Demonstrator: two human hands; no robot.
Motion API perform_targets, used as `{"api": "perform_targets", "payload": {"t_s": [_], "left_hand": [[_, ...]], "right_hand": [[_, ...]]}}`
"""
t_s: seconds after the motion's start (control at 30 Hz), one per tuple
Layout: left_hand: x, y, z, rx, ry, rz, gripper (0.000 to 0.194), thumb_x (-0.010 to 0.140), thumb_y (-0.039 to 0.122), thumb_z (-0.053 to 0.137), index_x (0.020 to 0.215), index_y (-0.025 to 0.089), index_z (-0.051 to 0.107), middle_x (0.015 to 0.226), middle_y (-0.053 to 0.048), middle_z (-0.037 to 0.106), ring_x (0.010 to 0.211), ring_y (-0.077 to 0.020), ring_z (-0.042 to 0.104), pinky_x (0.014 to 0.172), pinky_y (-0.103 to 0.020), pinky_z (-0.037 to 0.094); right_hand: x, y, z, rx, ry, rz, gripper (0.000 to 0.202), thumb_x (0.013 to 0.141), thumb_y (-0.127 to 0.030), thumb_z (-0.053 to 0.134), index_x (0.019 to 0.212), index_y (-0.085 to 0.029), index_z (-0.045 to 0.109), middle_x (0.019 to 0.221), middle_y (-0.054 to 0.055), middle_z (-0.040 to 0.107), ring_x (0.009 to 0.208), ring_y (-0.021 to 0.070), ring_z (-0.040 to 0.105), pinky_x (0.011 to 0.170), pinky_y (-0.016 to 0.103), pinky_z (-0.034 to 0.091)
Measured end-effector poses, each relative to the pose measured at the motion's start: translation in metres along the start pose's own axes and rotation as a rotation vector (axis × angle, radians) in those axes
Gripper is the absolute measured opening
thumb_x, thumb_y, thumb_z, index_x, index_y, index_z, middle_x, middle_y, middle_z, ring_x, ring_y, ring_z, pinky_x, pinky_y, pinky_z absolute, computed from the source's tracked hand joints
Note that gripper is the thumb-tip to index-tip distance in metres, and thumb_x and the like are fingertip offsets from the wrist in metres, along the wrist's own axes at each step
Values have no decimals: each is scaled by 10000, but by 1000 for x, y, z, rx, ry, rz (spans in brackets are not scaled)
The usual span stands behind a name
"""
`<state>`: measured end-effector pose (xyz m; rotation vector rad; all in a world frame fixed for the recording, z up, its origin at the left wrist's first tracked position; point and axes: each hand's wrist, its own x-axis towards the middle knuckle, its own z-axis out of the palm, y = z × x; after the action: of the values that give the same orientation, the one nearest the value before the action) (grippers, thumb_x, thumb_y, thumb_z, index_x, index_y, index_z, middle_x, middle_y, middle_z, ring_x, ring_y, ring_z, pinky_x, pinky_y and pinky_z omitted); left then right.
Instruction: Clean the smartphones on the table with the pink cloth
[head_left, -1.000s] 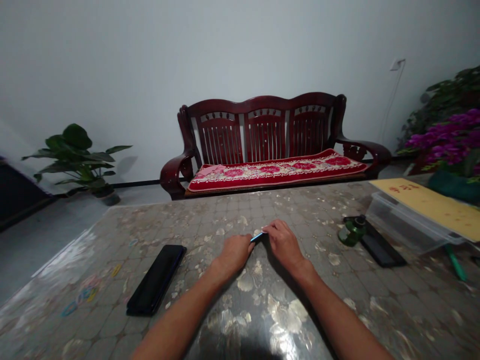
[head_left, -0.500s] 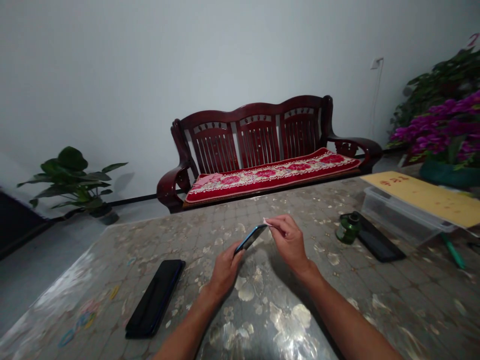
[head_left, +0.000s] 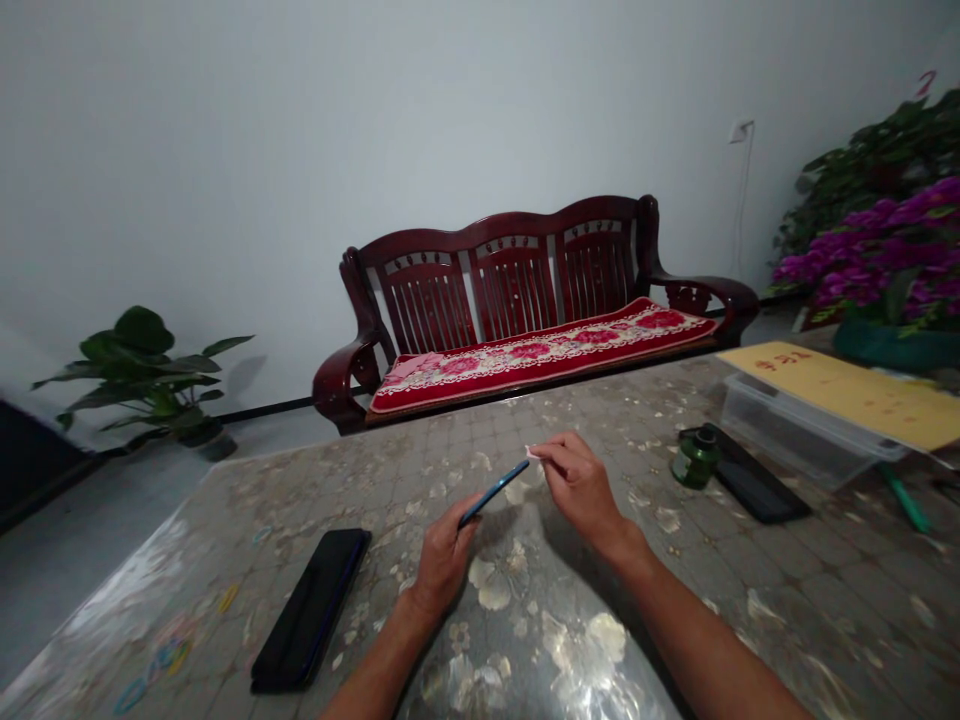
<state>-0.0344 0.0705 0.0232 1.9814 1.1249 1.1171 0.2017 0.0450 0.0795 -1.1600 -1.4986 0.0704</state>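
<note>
A thin blue-edged phone (head_left: 495, 492) is seen nearly edge-on above the middle of the table, tilted up to the right. My left hand (head_left: 444, 550) grips its lower left end. Near its upper right end, my right hand (head_left: 576, 482) pinches a small whitish-pink piece (head_left: 531, 453), which looks like tissue or cloth. Whether that piece touches the phone's tip is hard to tell. To the left of my left hand, a dark phone (head_left: 311, 610) lies flat on the patterned table (head_left: 390, 470).
On the right are a green bottle (head_left: 695, 457), another dark phone (head_left: 757, 475), and a clear plastic box (head_left: 799, 428) under a yellow envelope (head_left: 847, 390). Colourful bands (head_left: 169, 655) lie at the left. A wooden bench (head_left: 517, 275) stands beyond the table.
The held phone has turned from showing some of its face to nearly edge-on, and its raised end has dropped slightly. My right hand keeps its pinch beside that end.
</note>
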Motion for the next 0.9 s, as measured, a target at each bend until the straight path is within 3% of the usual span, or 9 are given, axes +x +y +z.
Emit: {"api": "perform_targets", "payload": {"t_s": [0.17, 0.3, 0.43, 0.57, 0.73, 0.9], "left_hand": [[2, 25, 9, -115, 91, -278, 389, 835, 511, 593, 928, 158, 726, 861, -76, 737, 841, -265, 675, 800, -362, 521], [6, 42, 17, -472, 27, -485, 536, 788, 622, 665, 1020, 140, 702, 929, -89, 740, 869, -261, 678, 783, -346, 524], [7, 44, 27, -690, -30, -682, 603, 692, 636, 772, 1015, 133, 692, 853, -88, 745, 799, -252, 702, 697, -323, 543], [6, 37, 40, -780, -53, -843, 493, 735, 546, 794, 962, 120, 688, 804, -95, 745, 728, -238, 714, 633, -302, 546], [7, 29, 54, -834, 8, -929, 397, 800, 463, 770, 949, 107, 678, 762, -91, 738, 677, -225, 704, 619, -307, 543], [8, 26, 61, -828, 36, -947, 362, 822, 441, 760, 947, 113, 675, 782, -86, 735, 634, -191, 672, 583, -273, 513]], "right_hand": [[7, 5, -7, 77, 51, 133, 221, 880, -187, 571, 933, -230, 780, 877, 42, 673, 832, 173, 642, 758, 280, 499], [10, 11, -7, 183, 72, 284, 198, 826, -284, 625, 893, -200, 791, 862, 63, 684, 813, 189, 640, 720, 282, 492], [5, 26, 4, 344, 50, 516, 239, 713, -348, 698, 851, -179, 795, 865, 83, 716, 835, 219, 645, 752, 310, 493], [-6, 37, 19, 535, 15, 754, 338, 633, -406, 751, 858, -155, 783, 797, 72, 734, 721, 202, 630, 678, 311, 475], [-16, 41, 24, 803, -198, 985, 410, 486, -363, 857, 818, -141, 765, 728, 48, 724, 624, 159, 595, 600, 270, 431], [-21, 48, 16, 859, -434, 1032, 382, 459, -293, 864, 791, -138, 755, 695, 26, 707, 597, 131, 581, 593, 246, 420]]}}
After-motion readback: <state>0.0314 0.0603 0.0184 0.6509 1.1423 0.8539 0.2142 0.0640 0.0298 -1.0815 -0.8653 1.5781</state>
